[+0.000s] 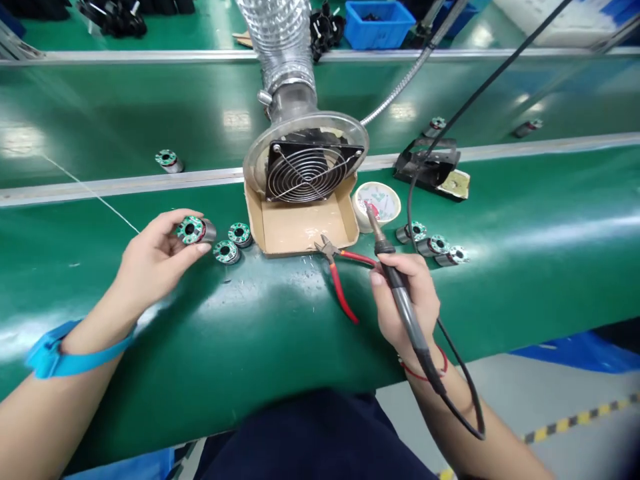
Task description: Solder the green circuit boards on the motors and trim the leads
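My left hand [157,257] grips a small cylindrical motor [207,231] between thumb and fingers, its green circuit-board end facing me. Two similar motors [227,252] stand on the green bench just right of that hand. In my right hand [413,300] is a soldering iron [404,301], its tip pointing up and away over a round white tub [391,200]; whether the tip touches the tub's contents I cannot tell. Red-handled cutters [340,287] lie with their jaws at the front edge of a shallow cardboard box [305,230], close to my right hand.
A fume extractor fan [307,172] on a foil duct [280,40] stands over the box. More motors [434,245] lie right of the tub. A soldering iron stand [425,163] with a sponge [456,183] sits behind them. The iron's black cable [465,110] crosses the right side.
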`<act>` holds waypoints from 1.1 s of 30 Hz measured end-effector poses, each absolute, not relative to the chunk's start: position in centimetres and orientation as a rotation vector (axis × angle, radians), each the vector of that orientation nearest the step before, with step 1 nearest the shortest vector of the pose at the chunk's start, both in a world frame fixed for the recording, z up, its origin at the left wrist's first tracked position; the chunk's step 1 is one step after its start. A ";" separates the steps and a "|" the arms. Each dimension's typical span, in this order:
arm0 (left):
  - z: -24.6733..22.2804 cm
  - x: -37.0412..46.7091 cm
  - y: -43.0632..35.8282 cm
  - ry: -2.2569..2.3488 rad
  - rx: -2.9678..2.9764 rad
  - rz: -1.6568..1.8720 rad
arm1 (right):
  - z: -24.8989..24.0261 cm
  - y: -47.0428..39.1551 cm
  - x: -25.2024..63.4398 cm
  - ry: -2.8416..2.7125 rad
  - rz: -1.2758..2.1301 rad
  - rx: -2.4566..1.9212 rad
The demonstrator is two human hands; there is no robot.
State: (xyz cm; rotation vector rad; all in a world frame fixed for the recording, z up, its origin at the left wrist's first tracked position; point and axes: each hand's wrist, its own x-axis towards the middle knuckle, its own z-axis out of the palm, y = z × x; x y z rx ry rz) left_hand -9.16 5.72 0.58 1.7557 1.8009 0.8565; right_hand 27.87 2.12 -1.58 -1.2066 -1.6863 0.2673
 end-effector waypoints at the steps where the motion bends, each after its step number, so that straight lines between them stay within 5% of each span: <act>1: 1.1 -8.0 5.0 1.712 1.720 0.894 | -1.2 1.5 27.6 -1.671 0.332 -1.162; 7: 2.4 -1.3 1.2 1.321 1.445 0.684 | 1.3 0.0 24.7 -1.616 0.965 -0.996; 17: 1.6 -0.1 -0.2 1.198 1.633 0.610 | 2.9 2.7 22.7 -1.734 1.391 -0.881; 33: 1.9 0.2 -0.3 1.142 1.797 0.584 | 2.1 2.9 21.8 -1.980 1.198 -0.928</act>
